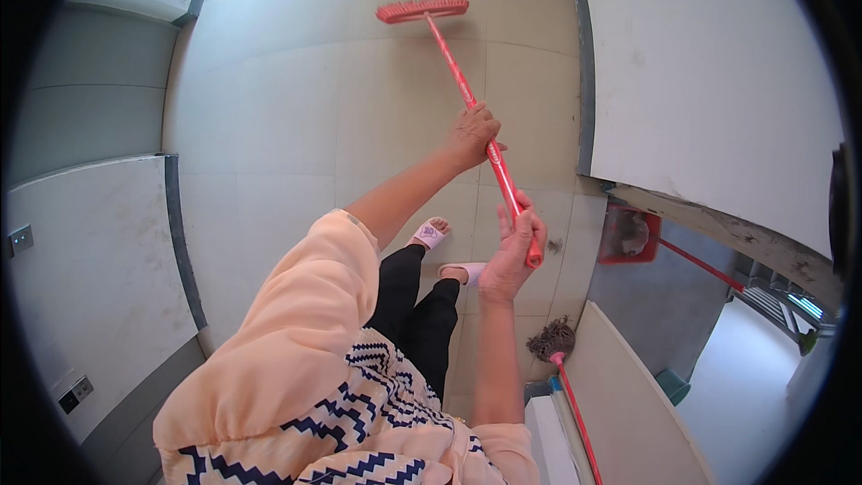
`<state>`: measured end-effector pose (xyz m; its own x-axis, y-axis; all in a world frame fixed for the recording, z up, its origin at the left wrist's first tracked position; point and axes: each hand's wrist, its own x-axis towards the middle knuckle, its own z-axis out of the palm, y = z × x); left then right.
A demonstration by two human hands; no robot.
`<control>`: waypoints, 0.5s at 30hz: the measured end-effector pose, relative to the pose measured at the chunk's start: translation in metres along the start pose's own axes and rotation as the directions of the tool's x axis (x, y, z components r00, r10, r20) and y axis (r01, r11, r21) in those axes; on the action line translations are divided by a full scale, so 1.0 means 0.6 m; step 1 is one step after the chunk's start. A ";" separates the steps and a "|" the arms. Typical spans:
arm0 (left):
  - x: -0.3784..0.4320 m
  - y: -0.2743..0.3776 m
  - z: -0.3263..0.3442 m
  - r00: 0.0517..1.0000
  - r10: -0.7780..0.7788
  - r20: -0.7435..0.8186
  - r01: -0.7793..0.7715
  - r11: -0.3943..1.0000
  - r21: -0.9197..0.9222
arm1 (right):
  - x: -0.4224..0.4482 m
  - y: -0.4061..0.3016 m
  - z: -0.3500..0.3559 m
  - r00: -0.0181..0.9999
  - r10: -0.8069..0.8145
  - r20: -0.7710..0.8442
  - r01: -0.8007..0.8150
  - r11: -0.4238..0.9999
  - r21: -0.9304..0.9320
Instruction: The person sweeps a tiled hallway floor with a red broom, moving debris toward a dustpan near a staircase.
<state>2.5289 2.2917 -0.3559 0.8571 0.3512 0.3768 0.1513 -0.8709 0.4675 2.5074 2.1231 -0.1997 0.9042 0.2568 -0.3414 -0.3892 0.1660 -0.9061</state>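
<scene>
A broom (pixel 462 84) with a red handle and a pinkish-red bristle head stretches across the tiled floor (pixel 283 114). Its head is at the top middle, with a shadow beneath it. My left hand (pixel 475 133) grips the handle around its middle. Lower down, my right hand (pixel 518 242) is wrapped around the handle near its end cap. The handle leans from upper left to lower right. Below my hands are my feet in light slippers (pixel 429 234).
A string mop (pixel 552 342) with a red handle leans at the lower right. Beyond the doorway lie a red dustpan-like container (pixel 628 234) with a red pole and a green bucket (pixel 672 387). White walls with grey skirting (pixel 587 87) stand on both sides.
</scene>
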 end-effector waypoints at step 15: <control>-0.139 0.259 -0.212 0.878 0.120 0.464 0.022 0.957 -0.288 | -0.215 -0.264 -0.146 0.973 0.056 0.224 0.042 0.913 -0.406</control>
<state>2.4183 2.1709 -0.2133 0.9989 0.0445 0.0153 0.0219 -0.7270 0.6862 2.4681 1.9804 -0.0340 0.8185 0.4728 -0.3263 -0.2461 -0.2248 -0.9428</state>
